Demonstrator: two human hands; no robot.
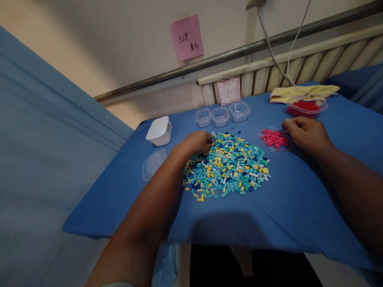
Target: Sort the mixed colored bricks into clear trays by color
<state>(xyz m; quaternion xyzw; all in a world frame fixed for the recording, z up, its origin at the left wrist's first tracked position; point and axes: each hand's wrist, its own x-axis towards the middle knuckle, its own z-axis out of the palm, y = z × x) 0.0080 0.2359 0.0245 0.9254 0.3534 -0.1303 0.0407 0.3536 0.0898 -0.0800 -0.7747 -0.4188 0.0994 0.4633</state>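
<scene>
A wide pile of small building bricks (230,167) in blue, teal, yellow and white lies spread on the blue cloth. My left hand (197,142) rests at the pile's upper left edge, fingers curled down at the bricks; what they hold, if anything, is hidden. My right hand (308,133) is just right of a shallow clear lid or dish (271,149) with pink bricks (273,138) in it. Its thumb and fingers are pinched together, and I cannot make out anything between them. Behind it stands a clear container of red pieces (304,106).
Three clear tubs (220,117) stand in a row at the back. On the left are a white container (160,132) and a clear lid (153,164). A yellow cloth (285,95) and a cable (272,52) lie at the back right, near a radiator (317,59).
</scene>
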